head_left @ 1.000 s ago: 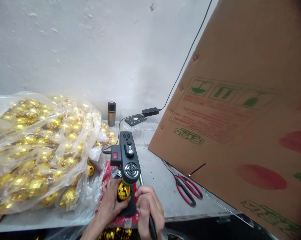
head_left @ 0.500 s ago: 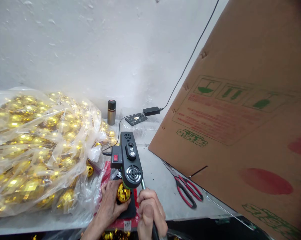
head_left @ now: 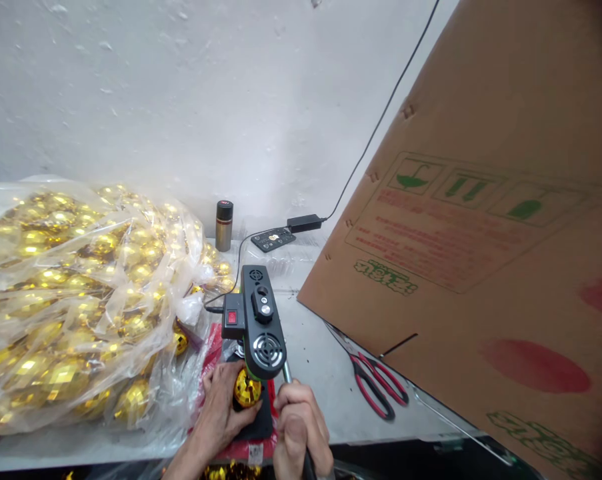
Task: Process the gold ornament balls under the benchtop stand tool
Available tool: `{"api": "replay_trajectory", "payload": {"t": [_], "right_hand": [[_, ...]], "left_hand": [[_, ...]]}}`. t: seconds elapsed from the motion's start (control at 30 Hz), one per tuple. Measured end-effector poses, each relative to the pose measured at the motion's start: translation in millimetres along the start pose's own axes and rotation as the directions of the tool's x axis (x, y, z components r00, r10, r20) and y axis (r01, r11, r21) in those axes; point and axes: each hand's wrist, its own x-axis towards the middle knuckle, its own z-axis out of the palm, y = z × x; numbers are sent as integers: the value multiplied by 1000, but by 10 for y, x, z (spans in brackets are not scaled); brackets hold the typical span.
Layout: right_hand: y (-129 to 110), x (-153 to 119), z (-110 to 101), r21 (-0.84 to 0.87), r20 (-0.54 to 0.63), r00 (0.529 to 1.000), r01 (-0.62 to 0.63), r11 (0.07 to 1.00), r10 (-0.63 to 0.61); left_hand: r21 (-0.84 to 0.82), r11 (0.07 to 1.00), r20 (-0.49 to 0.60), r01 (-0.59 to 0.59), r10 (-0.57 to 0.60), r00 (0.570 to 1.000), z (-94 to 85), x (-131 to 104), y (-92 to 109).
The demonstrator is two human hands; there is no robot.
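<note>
My left hand is closed round a shiny gold faceted ball, fingers on its left side and thumb below it. The ball sits under the front end of a small black press with a red switch, above its dark base. My right hand wraps round the press's metal lever handle, to the right of the ball. The ball's top is partly hidden by the press head. Red plastic lies under the base.
At left, a big clear bag bulges with gold balls. Red-handled scissors lie beside a large cardboard box at right. Behind the press are a metallic bottle, a dark card-like thing and a power adapter with its cable.
Almost nothing differs. Both hands keep their grips, and the whole view has shifted very slightly.
</note>
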Motion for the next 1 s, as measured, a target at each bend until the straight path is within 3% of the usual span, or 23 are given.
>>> {"api": "replay_trajectory", "payload": {"t": [0.13, 0.37, 0.63, 0.9, 1.0], "right_hand": [[-39, -48, -22, -7, 44, 994, -104, 995, 105], [-58, -84, -51, 10, 53, 990, -129, 992, 129], [-62, -65, 43, -5, -51, 993, -105, 995, 104], [-31, -43, 65, -30, -54, 996, -77, 997, 75], [45, -35, 65, -32, -58, 998, -10, 999, 8]], "left_hand": [[-2, 1000, -5, 0, 0, 1000, 2, -3, 7], [-17, 1000, 12, 25, -25, 1000, -12, 4, 36], [18, 1000, -11, 21, -21, 1000, -11, -7, 50], [21, 1000, -12, 21, -21, 1000, 18, -1, 36], [20, 999, -19, 25, -25, 1000, 35, -2, 22]]}}
